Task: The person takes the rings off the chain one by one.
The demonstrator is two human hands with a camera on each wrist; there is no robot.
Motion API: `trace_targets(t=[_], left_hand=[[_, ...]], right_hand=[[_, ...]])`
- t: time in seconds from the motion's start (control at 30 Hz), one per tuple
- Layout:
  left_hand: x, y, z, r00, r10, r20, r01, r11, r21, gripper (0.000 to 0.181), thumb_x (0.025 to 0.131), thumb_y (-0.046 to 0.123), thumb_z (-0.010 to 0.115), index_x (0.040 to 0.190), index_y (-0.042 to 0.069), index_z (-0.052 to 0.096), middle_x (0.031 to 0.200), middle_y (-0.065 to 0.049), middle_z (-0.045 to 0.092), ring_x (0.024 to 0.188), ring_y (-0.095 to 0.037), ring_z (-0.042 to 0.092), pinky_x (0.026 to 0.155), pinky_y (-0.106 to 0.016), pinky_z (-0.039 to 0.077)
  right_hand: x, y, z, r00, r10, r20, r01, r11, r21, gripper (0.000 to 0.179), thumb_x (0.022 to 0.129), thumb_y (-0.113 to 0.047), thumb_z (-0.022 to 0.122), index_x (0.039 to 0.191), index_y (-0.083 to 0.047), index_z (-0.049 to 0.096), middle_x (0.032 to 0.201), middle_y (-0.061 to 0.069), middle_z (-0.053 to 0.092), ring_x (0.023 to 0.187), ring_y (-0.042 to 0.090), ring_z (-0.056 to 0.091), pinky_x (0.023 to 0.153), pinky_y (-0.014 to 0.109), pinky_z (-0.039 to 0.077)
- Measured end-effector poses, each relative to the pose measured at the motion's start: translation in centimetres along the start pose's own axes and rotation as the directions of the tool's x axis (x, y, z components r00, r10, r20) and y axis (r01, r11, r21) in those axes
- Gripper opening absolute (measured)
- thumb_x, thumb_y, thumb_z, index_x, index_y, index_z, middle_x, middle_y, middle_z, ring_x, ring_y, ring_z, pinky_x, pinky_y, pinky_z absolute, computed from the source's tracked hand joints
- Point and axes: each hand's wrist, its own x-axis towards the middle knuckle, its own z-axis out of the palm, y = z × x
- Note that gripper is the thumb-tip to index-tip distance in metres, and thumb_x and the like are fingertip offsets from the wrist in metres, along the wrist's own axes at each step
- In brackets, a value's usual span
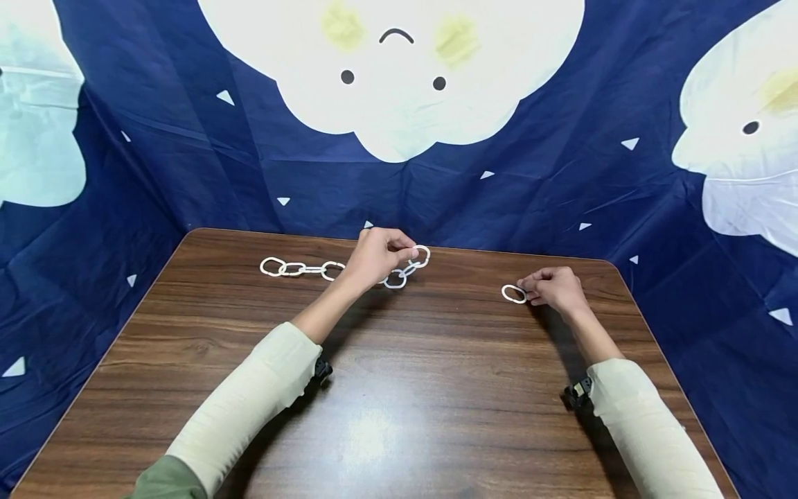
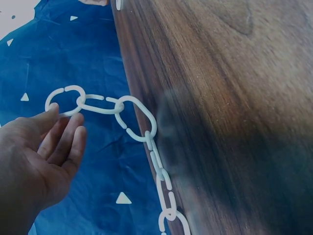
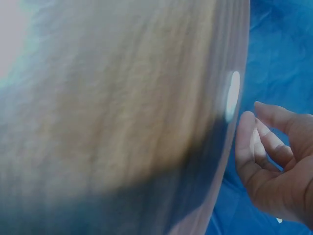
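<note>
A white plastic chain [image 1: 314, 269] of several oval links lies along the far side of the table, partly hidden behind my left wrist. My left hand [image 1: 377, 253] pinches its right end link [image 1: 429, 258] between thumb and fingertips. In the left wrist view, the chain [image 2: 100, 108] runs from the left hand [image 2: 39, 161] towards the lower right. Farther right, one loose white link [image 1: 503, 292] sits beside the fingertips of my right hand [image 1: 555, 287]. From the right wrist, this link [image 3: 233, 95] shows just past the right hand [image 3: 274, 166], whose thumb and fingers are loosely bent.
The brown wooden table [image 1: 399, 388] has rounded far corners. Behind and beside it hangs a dark blue cloth [image 1: 542, 187] printed with white clouds and small triangles. Black wrist cameras [image 1: 576, 394] sit below both pale sleeves.
</note>
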Motion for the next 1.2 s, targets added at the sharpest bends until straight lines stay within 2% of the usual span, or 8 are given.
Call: trace_targets(t=[0.23, 0.57, 0.67, 0.87, 1.0, 1.2], left_hand=[[0.1, 0.0, 0.2, 1.000, 0.008, 0.006, -0.008, 1.000, -0.008, 0.009, 0.100, 0.017, 0.087, 0.105, 0.009, 0.089, 0.102, -0.006, 0.089, 0.091, -0.018, 0.082, 0.084, -0.034, 0.064], [0.1, 0.0, 0.6, 1.000, -0.009, 0.016, 0.009, 1.000, -0.010, 0.009, 0.101, 0.018, 0.087, 0.106, 0.010, 0.088, 0.101, -0.005, 0.088, 0.090, -0.018, 0.081, 0.084, -0.034, 0.063], [0.2, 0.1, 0.7, 1.000, -0.008, 0.017, 0.008, 1.000, -0.005, 0.011, 0.101, 0.019, 0.087, 0.106, 0.010, 0.088, 0.102, -0.005, 0.088, 0.092, -0.018, 0.081, 0.086, -0.035, 0.064], [0.4, -0.1, 0.7, 1.000, -0.001, 0.020, 0.001, 1.000, 0.000, 0.011, 0.101, 0.020, 0.087, 0.106, 0.009, 0.088, 0.102, -0.005, 0.088, 0.091, -0.017, 0.081, 0.084, -0.032, 0.063], [0.4, -0.2, 0.7, 1.000, 0.003, 0.018, -0.003, 1.000, -0.001, 0.012, 0.101, 0.020, 0.087, 0.106, 0.009, 0.088, 0.101, -0.005, 0.088, 0.089, -0.017, 0.080, 0.083, -0.031, 0.062], [0.3, -0.2, 0.6, 1.000, -0.002, 0.015, 0.002, 1.000, 0.005, 0.011, 0.101, 0.019, 0.086, 0.105, 0.008, 0.087, 0.100, -0.006, 0.088, 0.086, -0.016, 0.078, 0.079, -0.029, 0.059]], right_hand=[[0.2, -1.5, 0.4, 1.000, -0.026, 0.008, 0.026, 1.000, 0.004, 0.031, 0.106, -0.015, 0.076, 0.122, 0.012, 0.077, 0.109, 0.012, 0.088, 0.077, 0.005, 0.079, 0.073, 0.026, 0.068], [0.3, -3.8, 2.5, 0.998, -0.056, 0.025, 0.055, 0.998, 0.041, 0.033, 0.102, -0.017, 0.083, 0.120, 0.010, 0.078, 0.088, -0.002, 0.085, 0.072, 0.006, 0.077, 0.073, 0.027, 0.068], [0.4, -4.7, 3.3, 0.997, -0.069, 0.027, 0.068, 0.997, 0.025, 0.030, 0.102, -0.018, 0.083, 0.116, 0.009, 0.080, 0.090, 0.004, 0.086, 0.073, 0.010, 0.079, 0.075, 0.031, 0.070], [0.4, -6.1, 4.9, 0.988, -0.147, 0.045, 0.149, 0.988, -0.034, 0.025, 0.103, -0.019, 0.082, 0.112, 0.003, 0.083, 0.106, 0.022, 0.086, 0.079, 0.022, 0.083, 0.077, 0.037, 0.071], [0.2, -7.1, 5.8, 0.978, -0.198, 0.071, 0.200, 0.979, -0.028, 0.021, 0.103, -0.017, 0.081, 0.111, 0.003, 0.084, 0.113, 0.028, 0.084, 0.080, 0.025, 0.083, 0.080, 0.044, 0.071], [0.1, -8.2, 7.0, 0.961, -0.259, 0.100, 0.262, 0.965, -0.013, 0.017, 0.103, -0.015, 0.083, 0.109, 0.001, 0.086, 0.112, 0.029, 0.084, 0.082, 0.030, 0.083, 0.079, 0.045, 0.071]])
